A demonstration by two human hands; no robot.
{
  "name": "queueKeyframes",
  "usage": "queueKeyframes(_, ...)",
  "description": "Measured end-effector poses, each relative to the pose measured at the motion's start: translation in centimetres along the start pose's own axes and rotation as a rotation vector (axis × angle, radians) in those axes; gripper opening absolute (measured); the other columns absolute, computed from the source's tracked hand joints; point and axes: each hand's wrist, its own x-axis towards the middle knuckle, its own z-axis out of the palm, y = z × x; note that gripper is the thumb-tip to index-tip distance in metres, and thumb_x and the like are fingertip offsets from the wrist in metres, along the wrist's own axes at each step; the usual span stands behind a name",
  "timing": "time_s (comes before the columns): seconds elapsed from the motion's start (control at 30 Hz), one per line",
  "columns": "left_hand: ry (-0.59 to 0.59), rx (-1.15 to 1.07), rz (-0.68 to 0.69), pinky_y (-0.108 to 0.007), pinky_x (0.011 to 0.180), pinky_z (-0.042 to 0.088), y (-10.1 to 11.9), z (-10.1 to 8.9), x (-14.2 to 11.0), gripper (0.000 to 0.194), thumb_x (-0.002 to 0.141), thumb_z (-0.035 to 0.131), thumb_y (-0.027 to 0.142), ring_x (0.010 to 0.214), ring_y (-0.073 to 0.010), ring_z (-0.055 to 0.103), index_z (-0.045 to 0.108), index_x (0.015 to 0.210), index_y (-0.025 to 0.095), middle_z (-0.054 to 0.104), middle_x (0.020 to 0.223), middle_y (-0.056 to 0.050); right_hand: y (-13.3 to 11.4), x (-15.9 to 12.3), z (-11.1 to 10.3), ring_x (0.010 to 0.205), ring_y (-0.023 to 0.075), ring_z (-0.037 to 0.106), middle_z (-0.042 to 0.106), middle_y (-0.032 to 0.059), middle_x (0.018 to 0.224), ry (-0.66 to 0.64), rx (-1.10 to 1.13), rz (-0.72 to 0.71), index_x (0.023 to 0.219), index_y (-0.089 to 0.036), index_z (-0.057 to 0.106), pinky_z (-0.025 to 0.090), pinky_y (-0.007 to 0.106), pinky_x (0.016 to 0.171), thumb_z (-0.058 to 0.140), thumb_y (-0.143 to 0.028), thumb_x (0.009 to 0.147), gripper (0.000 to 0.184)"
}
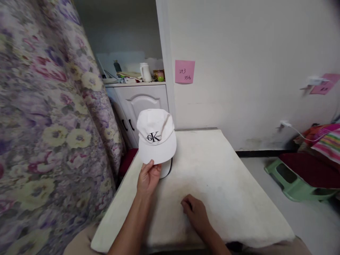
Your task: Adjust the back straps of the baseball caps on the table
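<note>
A white baseball cap with black "CK" lettering on its front is held up over the far left part of the table. My left hand pinches the edge of its brim, thumb on top and fingers beneath. Partly hidden behind the cap, a white thing with a black edge lies on the table; its kind cannot be made out. My right hand rests near the front of the table, fingers curled in loosely, with nothing visible in them.
A pale cloth covers the table, which meets the wall at the back. Floral curtain hangs along the left. Beyond stands a white cabinet with a white jug on top. A green stool is on the floor at right.
</note>
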Motion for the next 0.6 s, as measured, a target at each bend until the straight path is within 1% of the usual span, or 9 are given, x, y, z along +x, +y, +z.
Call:
queueKeyframes(0.07, -0.008, 0.038, -0.047, -0.023, 0.073, 0.059, -1.2, 0.0, -1.9, 0.057, 0.082, 0.056, -0.004, 0.096, -0.0186, 0.073, 0.061, 0.128, 0.028, 0.077, 0.111, -0.003, 0.1, 0.2, -0.7, 0.065, 0.0192, 0.062, 0.069, 0.0045, 0.073, 0.003, 0.295, 0.058, 0.087, -0.018, 0.065, 0.046, 0.029, 0.063, 0.053, -0.039, 0.09, 0.024)
queueKeyframes(0.1, -0.001, 0.056, -0.083, -0.023, 0.073, 0.059, -1.9, -0.1, -3.0, 0.059, 0.081, 0.057, -0.003, 0.099, -0.0199, 0.072, 0.06, 0.13, 0.029, 0.077, 0.112, -0.003, 0.0, 0.4, -1.3, 0.07, 0.0203, 0.065, 0.072, 0.0067, 0.079, 0.013, 0.449, 0.083, 0.094, -0.018, 0.066, 0.049, 0.031, 0.065, 0.055, -0.044, 0.09, 0.029)
queueKeyframes(0.17, 0.01, 0.071, -0.169, -0.026, 0.077, 0.059, -3.5, -0.5, -5.3, 0.061, 0.08, 0.059, -0.001, 0.103, -0.0217, 0.071, 0.059, 0.132, 0.029, 0.076, 0.114, -0.003, -0.5, 0.6, -2.8, 0.09, 0.0237, 0.068, 0.074, 0.0114, 0.099, 0.065, 0.716, 0.099, 0.109, -0.018, 0.066, 0.053, 0.036, 0.078, 0.057, -0.052, 0.09, 0.04)
queueKeyframes(0.2, 0.003, 0.067, -0.209, -0.027, 0.079, 0.06, -4.3, -0.8, -6.4, 0.061, 0.079, 0.061, 0.0, 0.102, -0.022, 0.072, 0.059, 0.132, 0.029, 0.076, 0.114, -0.003, -0.9, 0.7, -3.8, 0.101, 0.025, 0.067, 0.073, 0.0124, 0.109, 0.108, 0.82, 0.087, 0.114, -0.019, 0.065, 0.052, 0.038, 0.086, 0.057, -0.054, 0.09, 0.043)
queueKeyframes(0.27, 0.001, 0.055, -0.291, -0.027, 0.077, 0.06, -5.9, -1.4, -8.4, 0.062, 0.077, 0.064, 0.0, 0.1, -0.0221, 0.072, 0.059, 0.131, 0.03, 0.076, 0.115, -0.003, -2.0, 0.9, -5.7, 0.114, 0.0269, 0.063, 0.07, 0.012, 0.121, 0.175, 0.978, 0.032, 0.12, -0.021, 0.064, 0.049, 0.042, 0.097, 0.06, -0.056, 0.088, 0.047)
queueKeyframes(0.3, 0.004, 0.054, -0.322, -0.028, 0.078, 0.06, -6.7, -1.6, -9.3, 0.063, 0.076, 0.066, 0.001, 0.101, -0.0225, 0.072, 0.059, 0.13, 0.031, 0.076, 0.115, -0.002, -2.6, 1.0, -6.5, 0.116, 0.0279, 0.062, 0.069, 0.0116, 0.125, 0.186, 1.016, 0.013, 0.12, -0.021, 0.065, 0.048, 0.043, 0.099, 0.064, -0.055, 0.085, 0.048)
queueKeyframes(0.4, 0.02, 0.044, -0.393, -0.03, 0.085, 0.06, -8.4, -2.0, -11.3, 0.063, 0.074, 0.068, 0.002, 0.111, -0.0245, 0.069, 0.06, 0.129, 0.031, 0.076, 0.115, -0.002, -4.1, 0.9, -7.8, 0.11, 0.0305, 0.066, 0.073, 0.0113, 0.117, 0.147, 1.055, 0.03, 0.116, -0.02, 0.067, 0.051, 0.045, 0.095, 0.075, -0.049, 0.076, 0.05)
queueKeyframes(0.5, 0.028, 0.012, -0.436, -0.032, 0.09, 0.059, -9.1, -1.7, -12.2, 0.061, 0.074, 0.068, 0.002, 0.115, -0.0256, 0.067, 0.06, 0.129, 0.028, 0.075, 0.116, -0.004, -4.5, 0.4, -7.6, 0.101, 0.0308, 0.069, 0.076, 0.0102, 0.108, 0.151, 1.093, 0.1, 0.118, -0.017, 0.065, 0.054, 0.046, 0.09, 0.08, -0.04, 0.072, 0.054)
queueKeyframes(0.6, 0.051, -0.01, -0.435, -0.031, 0.091, 0.059, -8.6, -1.1, -12.0, 0.061, 0.074, 0.065, 0.0, 0.114, -0.0254, 0.068, 0.06, 0.13, 0.025, 0.076, 0.115, -0.005, -4.6, -0.3, -7.2, 0.101, 0.0302, 0.07, 0.075, 0.0098, 0.111, 0.155, 1.119, 0.108, 0.124, -0.018, 0.062, 0.055, 0.046, 0.09, 0.078, -0.036, 0.075, 0.055)
